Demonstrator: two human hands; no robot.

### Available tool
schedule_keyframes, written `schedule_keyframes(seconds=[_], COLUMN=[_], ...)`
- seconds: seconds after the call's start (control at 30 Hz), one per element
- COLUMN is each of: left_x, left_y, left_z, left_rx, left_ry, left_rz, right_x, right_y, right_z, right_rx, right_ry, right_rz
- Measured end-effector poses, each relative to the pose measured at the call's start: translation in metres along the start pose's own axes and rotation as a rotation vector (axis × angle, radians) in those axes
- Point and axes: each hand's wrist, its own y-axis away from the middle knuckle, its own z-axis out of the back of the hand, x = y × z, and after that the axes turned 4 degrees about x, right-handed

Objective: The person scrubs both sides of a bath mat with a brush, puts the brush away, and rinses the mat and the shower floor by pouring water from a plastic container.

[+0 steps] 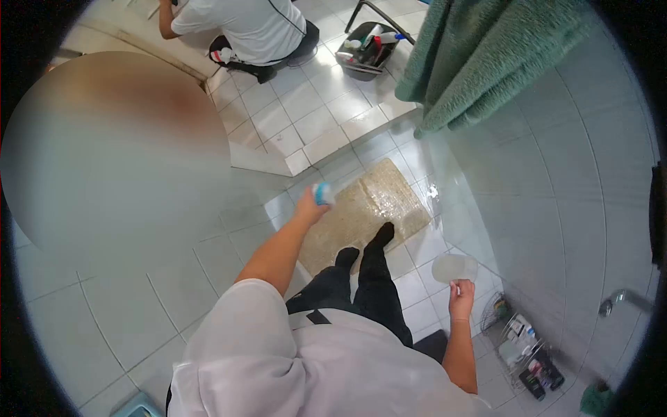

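Note:
My left hand (310, 206) is wrapped round a small white-and-blue bottle (322, 194), held out over the mat; its printing is too blurred to read. On the other side, my right hand (460, 300) is closed on a pale, translucent water dipper (454, 267), gripped at its near end. The dipper is above the white floor tiles near the right wall, and I cannot tell whether there is water in it. Beneath me, a beige bath mat (340, 226) looks wet, and my dark-socked feet are on it.
A low tiled ledge (326, 146) separates this area from the floor beyond, where a person in a white shirt (253, 31) crouches beside a caddy of bottles (366, 52). A green towel (486, 62) hangs at right, above a wire rack (517, 347) and near a tap (615, 301).

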Motion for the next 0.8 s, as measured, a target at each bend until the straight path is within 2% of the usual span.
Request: schedule_keyframes(seconds=[0.07, 0.13, 0.17, 0.2, 0.23, 0.3, 0.33, 0.4, 0.43, 0.5, 0.53, 0.6, 0.63, 0.7, 0.73, 0.8], left_x=[0.045, 0.027, 0.050, 0.074, 0.078, 0.072, 0.076, 0.078, 0.079, 0.066, 0.067, 0.063, 0.057, 0.031, 0.040, 0.057], left_y=[-0.029, -0.009, -0.017, -0.020, -0.013, -0.002, -0.003, 0.000, -0.001, 0.001, 0.000, -0.005, -0.010, -0.013, -0.021, -0.038], left_z=[-0.008, 0.024, 0.011, -0.001, 0.008, 0.033, 0.036, 0.037, 0.039, 0.052, 0.050, 0.046, 0.047, 0.059, 0.051, 0.032], left_rx=[-0.001, -0.089, -0.177, -0.264, -0.264, -0.253, -0.266, -0.248, -0.258, -0.116, -0.116, -0.321, -0.321, -0.001, 0.002, -0.334], left_ry=[0.675, 0.149, 0.067, -0.014, -0.009, 0.424, 0.437, 0.093, 0.111, -0.021, -0.008, 0.317, 0.324, -0.061, -0.056, 0.158], left_rz=[0.186, 0.311, 0.312, 0.313, 0.324, 0.441, 0.447, 0.487, 0.499, 0.511, 0.523, 0.679, 0.682, 0.649, 0.651, 0.709], right_x=[-0.003, -0.007, -0.005, 0.000, 0.002, 0.004, 0.005, 0.004, 0.005, 0.010, 0.013, 0.021, 0.024, 0.023, 0.024, 0.027], right_y=[-0.031, -0.061, -0.077, -0.091, -0.104, -0.132, -0.143, -0.164, -0.176, -0.194, -0.200, -0.213, -0.221, -0.233, -0.239, -0.247], right_z=[-0.012, -0.023, -0.026, -0.024, -0.024, -0.027, -0.029, -0.031, -0.032, -0.032, -0.033, -0.032, -0.034, -0.039, -0.042, -0.049], right_rx=[0.043, 0.089, 0.118, 0.170, 0.179, 0.233, 0.211, 0.223, 0.222, 0.221, 0.211, 0.238, 0.251, 0.265, 0.279, 0.280], right_ry=[-0.022, -0.013, -0.009, -0.039, -0.036, -0.025, -0.049, -0.029, -0.013, -0.026, -0.048, -0.024, -0.006, 0.000, 0.000, 0.012], right_rz=[0.044, 0.104, 0.150, 0.106, 0.113, 0.193, 0.223, 0.279, 0.319, 0.349, 0.356, 0.352, 0.342, 0.339, 0.333, 0.336])
